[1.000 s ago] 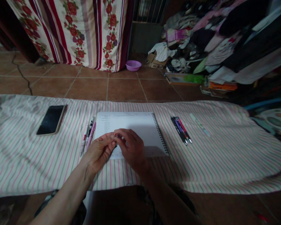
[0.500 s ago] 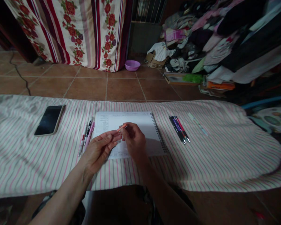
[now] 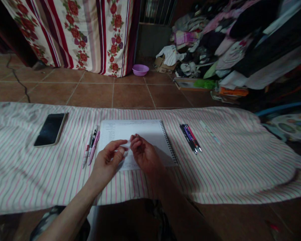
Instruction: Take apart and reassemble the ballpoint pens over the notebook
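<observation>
Both my hands hover over the near half of a white spiral notebook [image 3: 145, 129] that lies open on a pink-striped cloth [image 3: 40, 174]. My left hand [image 3: 107, 160] has thumb and forefinger curled into a pinch. My right hand [image 3: 144, 154] is beside it with its fingers curled inward, the fingertips of both hands almost meeting. Whatever they hold is hidden by the fingers. Three pens [image 3: 91, 147] lie just left of the notebook, close to my left hand.
A dark phone [image 3: 50, 129] lies on the cloth at the left. A bunch of pens [image 3: 190, 138] and one pale pen [image 3: 209, 132] lie right of the notebook. Beyond are brown floor tiles, a purple bowl [image 3: 140, 69], a floral curtain [image 3: 85, 33] and a heap of clothes [image 3: 215, 47].
Half a second ago an orange pen tip stuck out of my right hand; now it is out of sight. My left hand's fingers have curled from flat into a pinch.
</observation>
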The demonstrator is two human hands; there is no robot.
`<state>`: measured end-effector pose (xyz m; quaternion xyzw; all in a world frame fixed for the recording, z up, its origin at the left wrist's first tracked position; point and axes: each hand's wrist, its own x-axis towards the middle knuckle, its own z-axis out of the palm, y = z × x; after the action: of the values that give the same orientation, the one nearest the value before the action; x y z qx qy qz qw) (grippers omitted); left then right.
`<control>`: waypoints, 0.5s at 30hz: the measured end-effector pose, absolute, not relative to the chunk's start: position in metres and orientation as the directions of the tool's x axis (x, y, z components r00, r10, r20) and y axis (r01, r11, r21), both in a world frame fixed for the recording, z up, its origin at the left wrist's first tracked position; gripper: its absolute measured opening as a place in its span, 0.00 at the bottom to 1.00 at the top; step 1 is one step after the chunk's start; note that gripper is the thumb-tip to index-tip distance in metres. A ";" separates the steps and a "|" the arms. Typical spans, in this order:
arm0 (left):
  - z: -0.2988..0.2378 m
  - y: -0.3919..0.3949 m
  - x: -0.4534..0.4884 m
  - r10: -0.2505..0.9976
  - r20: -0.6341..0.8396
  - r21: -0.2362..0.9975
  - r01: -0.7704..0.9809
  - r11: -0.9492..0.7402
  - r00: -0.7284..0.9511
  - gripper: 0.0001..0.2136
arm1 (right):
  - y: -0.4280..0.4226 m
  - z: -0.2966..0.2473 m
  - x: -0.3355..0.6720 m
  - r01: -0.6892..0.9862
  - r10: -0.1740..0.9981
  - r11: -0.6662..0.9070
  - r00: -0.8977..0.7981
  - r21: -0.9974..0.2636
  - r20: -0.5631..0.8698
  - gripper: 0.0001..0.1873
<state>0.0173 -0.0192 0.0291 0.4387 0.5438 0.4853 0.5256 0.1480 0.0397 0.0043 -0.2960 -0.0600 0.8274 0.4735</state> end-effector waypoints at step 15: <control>0.006 -0.024 0.006 0.940 0.317 0.481 0.834 -0.271 0.123 0.13 | 0.037 0.010 0.154 -0.780 0.743 -0.597 -0.452 -0.185 -0.494 0.06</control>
<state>0.0062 -0.0243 0.0061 0.7434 0.5966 0.2878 0.0926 0.1539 0.0373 0.0100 -0.2720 0.0341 0.8513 0.4474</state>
